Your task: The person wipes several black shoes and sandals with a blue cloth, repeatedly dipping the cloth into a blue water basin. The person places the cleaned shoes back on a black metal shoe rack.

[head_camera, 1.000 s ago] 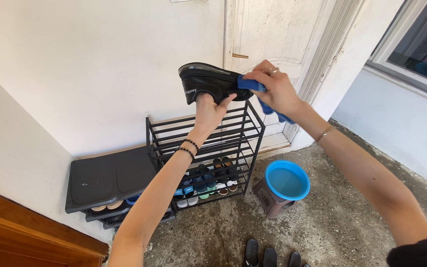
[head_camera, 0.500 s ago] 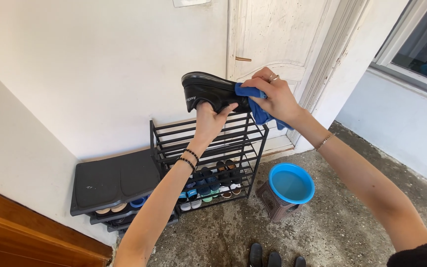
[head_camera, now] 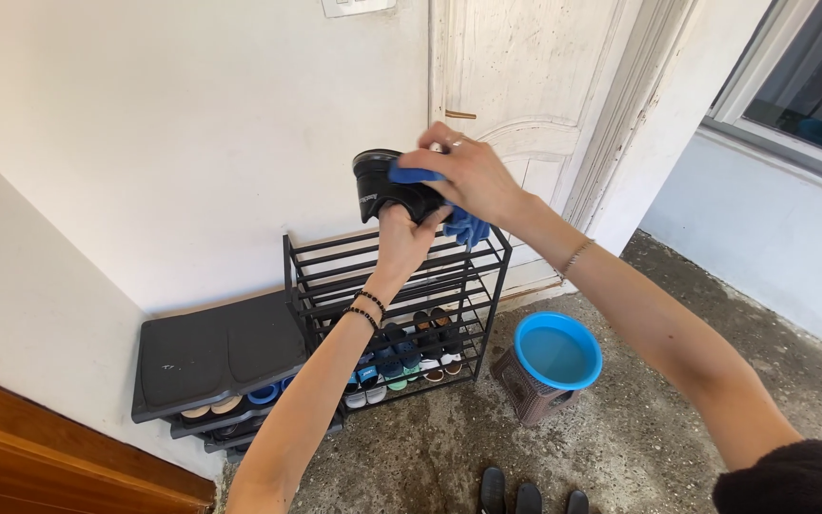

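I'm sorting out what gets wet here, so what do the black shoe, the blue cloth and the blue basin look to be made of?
The black shoe, held by the left hand, looks like smooth leather or an imitation: a soft sheen shows. The blue cloth under the right hand seems soft fabric; it bunches and hangs in folds. The blue basin looks like moulded plastic, with an even glossy rim.

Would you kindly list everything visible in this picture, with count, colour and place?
shoe: one, black, held up before the door
cloth: one, blue, against the shoe
shoe rack: one, black, by the wall, footwear on its lower shelves
low rack: one, dark grey, left of the shoe rack
basin: one, blue, holding water, on a brown basket
door: one, white, behind
shoes on floor: three toes showing, black, bottom edge
left hand: grip under the shoe
right hand: grip on the cloth
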